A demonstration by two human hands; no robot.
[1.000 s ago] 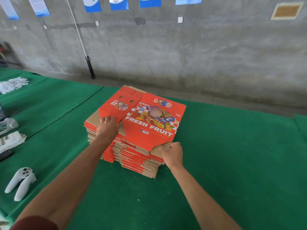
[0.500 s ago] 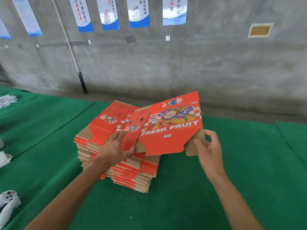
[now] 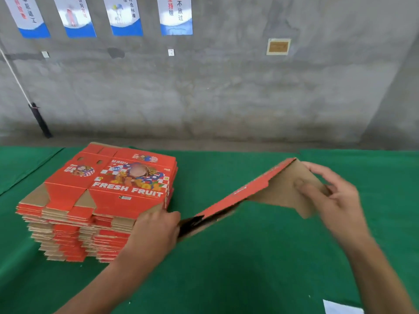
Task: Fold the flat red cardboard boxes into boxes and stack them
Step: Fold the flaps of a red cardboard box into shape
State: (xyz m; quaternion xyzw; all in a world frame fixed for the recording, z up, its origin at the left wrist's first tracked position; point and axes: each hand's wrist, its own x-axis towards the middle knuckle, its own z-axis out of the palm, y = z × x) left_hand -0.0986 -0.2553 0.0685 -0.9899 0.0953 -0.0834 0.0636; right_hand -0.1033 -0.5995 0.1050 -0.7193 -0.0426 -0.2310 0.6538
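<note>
Both hands on one flat box blank (image 3: 256, 193), held up off the green table cover (image 3: 249, 257) and seen nearly edge-on. It runs diagonally: low end at the left hand (image 3: 156, 232), high end up at the right hand (image 3: 335, 196).

Left hand: fingers curled around the lower end of the blank, gripping it. The contact point is dark and blurred, so I cannot tell the exact finger placement.

Right hand: thumb on the near brown face, fingers wrapped over the top edge behind it, pinching the upper corner. The hand is motion-blurred.

Blank appearance: only a thin strip of the red printed face shows along the upper edge. The rest facing the camera is bare brown corrugated cardboard, with a brown flap hanging down below the right thumb. The print is not readable at this angle.

Stack of flat blanks (image 3: 97, 200): sits on the cover just left of the left hand, its near right corner close to the knuckles. The top sheet is red with cartoon art, white "FRESH FRUIT" lettering, two handle cut-outs and brown triangular flaps at the near edge. The layers below are unevenly offset, showing red and brown edges.

A white paper corner (image 3: 340, 308) lies below the right forearm. Behind everything is a grey concrete wall (image 3: 226, 87) with blue-and-white posters (image 3: 175, 14).
</note>
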